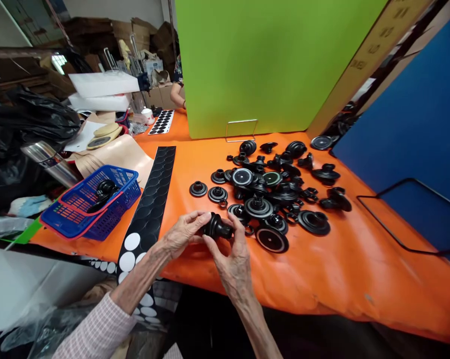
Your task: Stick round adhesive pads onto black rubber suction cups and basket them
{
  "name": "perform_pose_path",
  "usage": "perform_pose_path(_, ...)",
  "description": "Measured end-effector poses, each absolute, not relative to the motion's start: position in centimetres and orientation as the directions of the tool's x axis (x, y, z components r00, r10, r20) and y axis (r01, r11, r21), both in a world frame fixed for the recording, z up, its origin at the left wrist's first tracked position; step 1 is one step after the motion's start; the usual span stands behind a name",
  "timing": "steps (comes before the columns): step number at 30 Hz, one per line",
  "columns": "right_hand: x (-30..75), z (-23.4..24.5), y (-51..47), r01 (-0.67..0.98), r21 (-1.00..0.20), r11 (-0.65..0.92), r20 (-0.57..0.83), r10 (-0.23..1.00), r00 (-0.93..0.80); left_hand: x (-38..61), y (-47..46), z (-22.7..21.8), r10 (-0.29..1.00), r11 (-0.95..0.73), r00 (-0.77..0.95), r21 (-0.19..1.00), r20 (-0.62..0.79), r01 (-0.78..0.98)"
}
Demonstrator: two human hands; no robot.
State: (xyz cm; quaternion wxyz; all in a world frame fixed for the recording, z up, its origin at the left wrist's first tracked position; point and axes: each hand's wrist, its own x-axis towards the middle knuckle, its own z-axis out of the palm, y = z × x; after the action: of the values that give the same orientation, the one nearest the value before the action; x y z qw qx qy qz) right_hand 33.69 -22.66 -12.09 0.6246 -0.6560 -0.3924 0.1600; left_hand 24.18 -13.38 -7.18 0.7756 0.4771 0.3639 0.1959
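Note:
Between my two hands, above the front of the orange table cover (307, 271), is a black round stepped part (218, 228) with a narrower neck pointing right. My left hand (183, 232) grips its wide side from the left. My right hand (230, 249) curls around the neck end, thumb below and fingers at the right. Just beyond lies a loose heap of similar black stepped discs (258, 205), some with a pale ring on the face. Left of my hands runs a strip of black round stickers (153, 199), its near end showing bare white circles.
A blue basket (109, 219) with a few black parts stands at the left, beside a steel flask (49, 162). A green panel (247, 65) rises at the back and a blue panel (408, 134) at the right. Another person's arm (177, 94) shows behind the green panel.

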Motion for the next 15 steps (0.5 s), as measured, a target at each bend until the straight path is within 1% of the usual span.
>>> perform_pose_path(3,33.3,-12.2,-23.3,0.329,-0.940,0.088,0.284,0.737,0.614,23.4,-13.8,-7.4,0.608,0.504,0.699,0.863,-0.377,0.027)
perform_pose_path(5,33.0,-12.4,-23.5,0.273,-0.960,0.058,0.219,0.765,0.606,23.0,-14.3,-7.7,0.605,0.542,0.706,0.840,-0.368,-0.027)
perform_pose_path(8,32.7,-12.8,-23.4,0.179,-0.984,-0.023,0.098,0.764,0.637,22.5,-15.0,-8.2,0.638,0.579,0.685,0.806,-0.353,-0.123)
perform_pose_path(10,32.9,-13.1,-23.0,0.173,-0.984,-0.043,0.084,0.747,0.660,22.1,-15.3,-8.3,0.660,0.608,0.659,0.772,-0.362,-0.185)
perform_pose_path(12,33.7,-13.5,-22.6,0.251,-0.967,-0.039,0.149,0.713,0.686,21.7,-15.5,-8.4,0.692,0.644,0.598,0.720,-0.403,-0.260)
perform_pose_path(14,34.7,-13.8,-22.2,0.396,-0.918,-0.031,0.267,0.690,0.673,21.2,-15.5,-8.4,0.718,0.665,0.522,0.674,-0.460,-0.321)
perform_pose_path(15,35.3,-13.9,-22.0,0.484,-0.875,-0.025,0.335,0.690,0.642,21.0,-15.4,-8.4,0.727,0.667,0.491,0.663,-0.480,-0.339)
